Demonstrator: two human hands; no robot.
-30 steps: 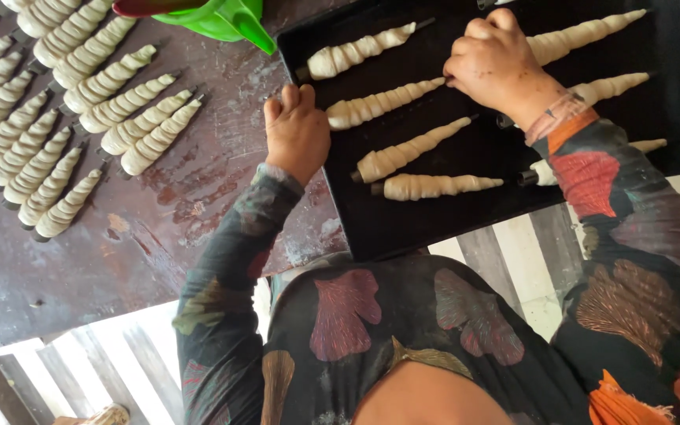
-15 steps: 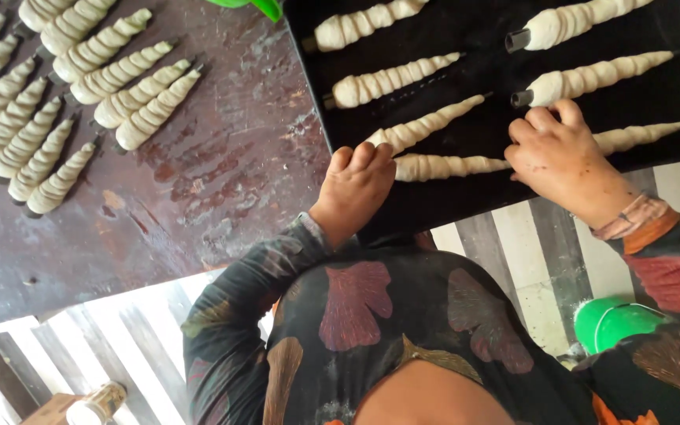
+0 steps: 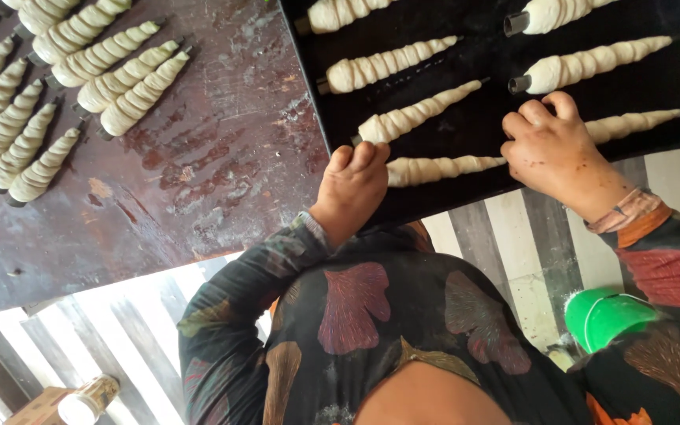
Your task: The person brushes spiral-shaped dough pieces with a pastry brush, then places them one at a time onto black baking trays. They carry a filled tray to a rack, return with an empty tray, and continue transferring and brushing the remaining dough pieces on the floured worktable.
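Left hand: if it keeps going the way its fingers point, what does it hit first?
Probably the nearest dough-wrapped cone on the black baking tray; the left hand grips the tray's near edge, fingertips almost at that cone's wide end. Depth is unclear.

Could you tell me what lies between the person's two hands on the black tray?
In the head view, one dough-wrapped cone lies between the left hand and right hand, along the near edge of the black baking tray.

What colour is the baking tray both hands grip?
Black baking tray, seen in the head view.
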